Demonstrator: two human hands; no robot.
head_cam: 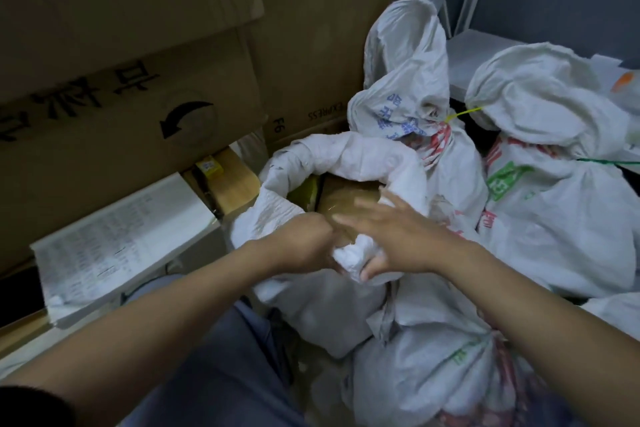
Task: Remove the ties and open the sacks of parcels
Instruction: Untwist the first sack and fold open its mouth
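**Cardboard-walled sorting corner**

Boxes [131,87] fill upper left. At centre, the clenched left hand [306,243] bunches the rim of the open sack [346,152]. The right hand [394,239] is splayed, gripping nothing. A hard yank could spill parcels [346,199]. Yellow tie [464,113] remains, upper right.

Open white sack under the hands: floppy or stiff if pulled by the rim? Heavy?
Likely floppy: the open sack has a rim that sags and bunches where the left hand grips it. Probably heavy: a brown parcel fills its mouth.
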